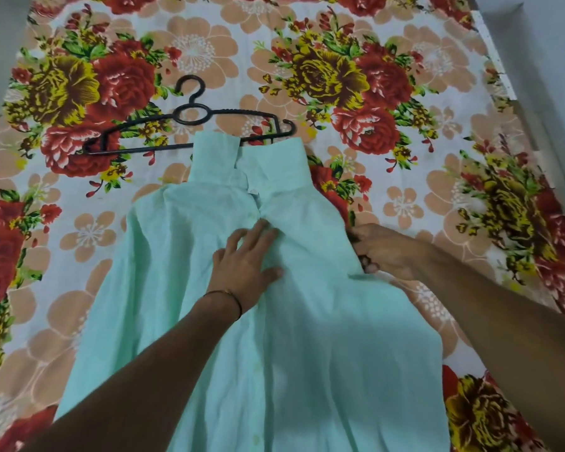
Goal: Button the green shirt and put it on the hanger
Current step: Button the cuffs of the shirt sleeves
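The right hand (382, 252) is clutching the green shirt (177, 288) at its edge, the left hand (245, 259) pressing flat beside it; tugging risks misaligning the placket.

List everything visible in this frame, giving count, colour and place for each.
shirt: one, light green, lying front up on the bed sheet, collar pointing away from the person.
hanger: one, black, lying flat on the sheet beyond the collar, its right end partly under the collar.
bed sheet: one, white with red, yellow and peach flowers, under everything.
wrist thread: one, dark, around the left wrist.
left hand: one, resting flat on the shirt front near the middle opening, fingers spread.
right hand: one, at the shirt's right edge, fingers curled on the fabric.
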